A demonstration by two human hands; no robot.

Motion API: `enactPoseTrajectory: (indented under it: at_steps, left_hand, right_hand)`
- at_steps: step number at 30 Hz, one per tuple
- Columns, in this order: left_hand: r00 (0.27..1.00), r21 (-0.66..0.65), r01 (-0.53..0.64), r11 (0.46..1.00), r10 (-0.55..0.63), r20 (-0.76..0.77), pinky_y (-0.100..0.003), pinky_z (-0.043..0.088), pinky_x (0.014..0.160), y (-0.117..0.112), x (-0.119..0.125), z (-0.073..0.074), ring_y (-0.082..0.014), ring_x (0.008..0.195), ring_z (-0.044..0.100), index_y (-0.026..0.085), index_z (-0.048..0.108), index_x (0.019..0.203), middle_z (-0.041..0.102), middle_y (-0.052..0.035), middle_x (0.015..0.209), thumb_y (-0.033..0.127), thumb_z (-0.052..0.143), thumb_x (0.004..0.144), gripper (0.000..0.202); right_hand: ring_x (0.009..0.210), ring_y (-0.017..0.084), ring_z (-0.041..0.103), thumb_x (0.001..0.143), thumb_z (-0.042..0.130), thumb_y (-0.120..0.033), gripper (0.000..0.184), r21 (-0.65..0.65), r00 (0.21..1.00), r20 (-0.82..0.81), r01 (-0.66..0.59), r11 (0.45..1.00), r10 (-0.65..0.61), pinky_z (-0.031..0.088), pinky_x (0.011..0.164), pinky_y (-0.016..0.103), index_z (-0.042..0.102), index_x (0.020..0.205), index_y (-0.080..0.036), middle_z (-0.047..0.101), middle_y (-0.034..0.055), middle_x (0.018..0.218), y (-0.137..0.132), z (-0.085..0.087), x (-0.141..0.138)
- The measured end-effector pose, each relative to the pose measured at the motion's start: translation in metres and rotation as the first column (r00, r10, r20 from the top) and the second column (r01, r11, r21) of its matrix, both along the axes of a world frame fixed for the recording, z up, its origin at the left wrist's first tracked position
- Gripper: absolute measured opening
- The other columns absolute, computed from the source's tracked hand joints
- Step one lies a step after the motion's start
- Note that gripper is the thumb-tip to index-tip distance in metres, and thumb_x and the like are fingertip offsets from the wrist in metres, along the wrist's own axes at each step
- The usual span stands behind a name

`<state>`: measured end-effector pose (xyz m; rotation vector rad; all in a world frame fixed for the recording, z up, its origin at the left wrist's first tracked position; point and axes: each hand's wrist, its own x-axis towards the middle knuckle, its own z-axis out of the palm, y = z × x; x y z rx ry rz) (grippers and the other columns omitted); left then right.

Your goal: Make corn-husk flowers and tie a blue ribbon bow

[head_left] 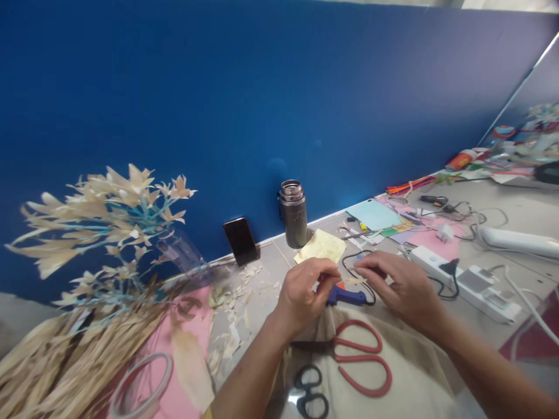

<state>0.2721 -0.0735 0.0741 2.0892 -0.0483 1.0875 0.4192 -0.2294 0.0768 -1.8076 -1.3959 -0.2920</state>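
Two hands, left hand (305,291) and right hand (397,285), face each other with thumbs and fingertips drawn together; whether either pinches the pale strip (356,281) between them, I cannot tell. Just below the left fingertips lies a blue glue gun (349,296). Nearer the body than the grip are red scissors (358,358) and black scissors (311,396); beyond it, yellow paper (321,247) and a flask (294,218).
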Motion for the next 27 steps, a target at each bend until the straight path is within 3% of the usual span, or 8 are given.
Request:
enactPoseTrajectory:
  at_steps: [4,9,27]
  left_hand:
    - [0.997,0.204,-0.023,0.979,0.006,0.081,-0.027,0.052,0.07,-0.0002,0.0011,-0.0008,-0.0173,0.071,0.069,0.022,0.072,0.098,0.076,-0.0049,0.08,0.007,0.069,0.087,0.019]
    - [0.987,0.316,-0.031,0.948,-0.021,0.16,-0.029,0.052,0.069,0.0,0.0051,-0.002,-0.0173,0.072,0.066,0.019,0.065,0.099,0.074,-0.0058,0.081,0.009,0.065,0.092,0.013]
    - [0.999,0.294,-0.017,0.956,0.008,0.032,-0.029,0.053,0.073,-0.0013,0.0057,-0.0082,-0.0175,0.077,0.067,0.019,0.064,0.105,0.074,-0.0066,0.086,0.01,0.064,0.093,0.016]
  right_hand:
    - [0.073,0.019,0.07,0.101,0.05,-0.031,0.025,-0.054,0.986,0.159,-0.042,0.998,0.05,0.045,0.066,0.029,0.071,0.088,-0.024,0.077,0.0039,0.082,-0.0043,0.005,0.002]
    - [0.07,0.017,0.068,0.102,0.047,-0.024,0.023,-0.088,0.966,0.238,-0.082,0.993,0.1,0.043,0.064,0.029,0.067,0.091,-0.021,0.074,0.0024,0.079,-0.006,0.0091,0.0012]
    - [0.07,0.018,0.066,0.104,0.051,-0.025,0.019,-0.14,0.946,0.287,-0.114,0.984,0.151,0.04,0.064,0.029,0.065,0.092,-0.021,0.072,0.002,0.081,-0.0049,0.0083,-0.0008]
